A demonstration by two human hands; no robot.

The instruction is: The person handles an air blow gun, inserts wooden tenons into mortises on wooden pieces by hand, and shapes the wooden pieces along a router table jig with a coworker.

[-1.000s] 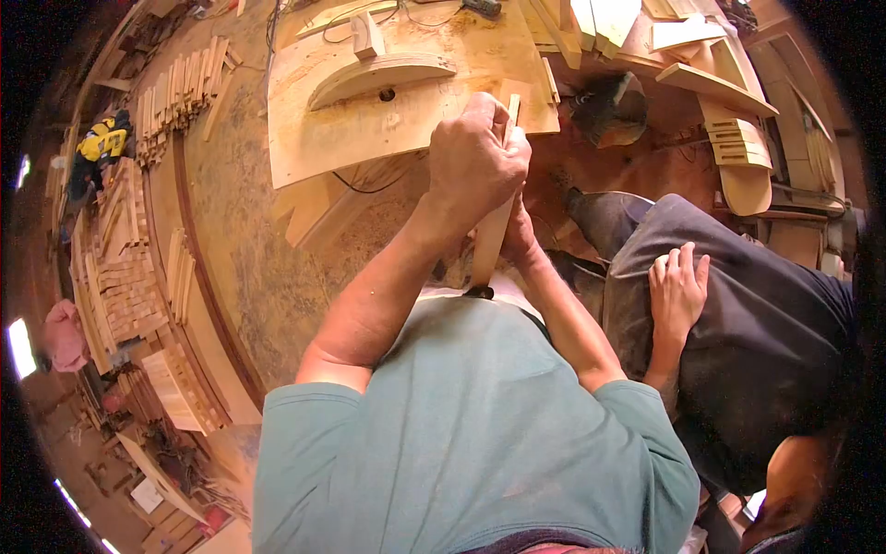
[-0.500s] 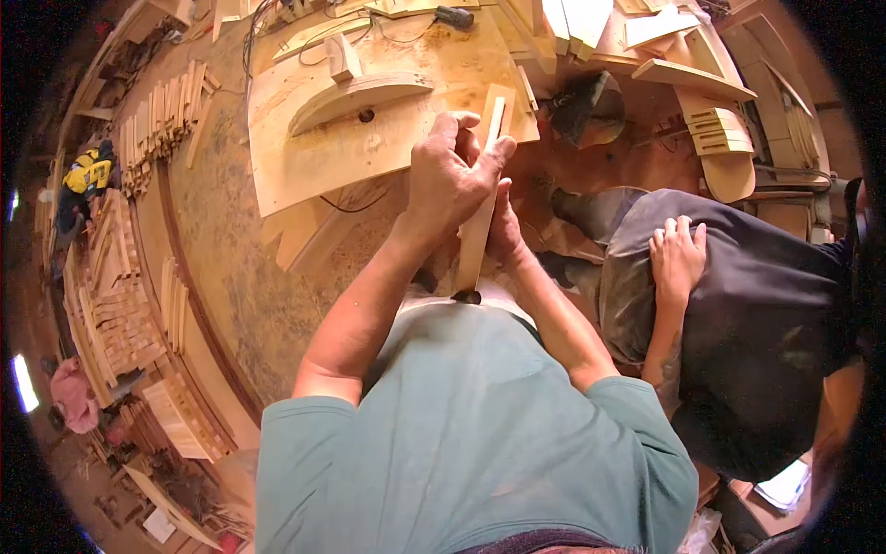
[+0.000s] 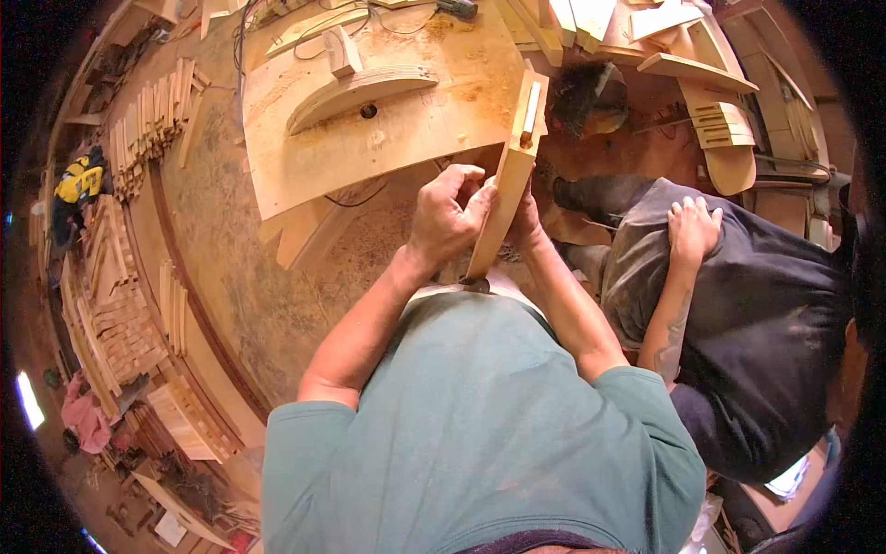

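Observation:
A long wooden piece (image 3: 508,189) stands tilted in front of my body, its near end close to my waist. A narrow slot shows in its far end, with a small dark hole at the slot's near end. My left hand (image 3: 448,217) is on the left side of the piece, fingers curled and thumb against its edge. Behind the right side, my right hand (image 3: 527,222) grips the piece; most of its fingers are hidden by the wood.
A plywood-topped bench (image 3: 425,125) ahead carries a curved wooden piece (image 3: 360,97) and a small block (image 3: 341,54). On my right sits a person in dark clothes (image 3: 748,305), hand on the knee. Wood strips (image 3: 152,115) are stacked on the left; a person in yellow (image 3: 78,185) is beyond.
The wooden piece has turned, so its broad side and slotted end show more, and its far end has moved up and right. My left hand has slid down from the slotted end.

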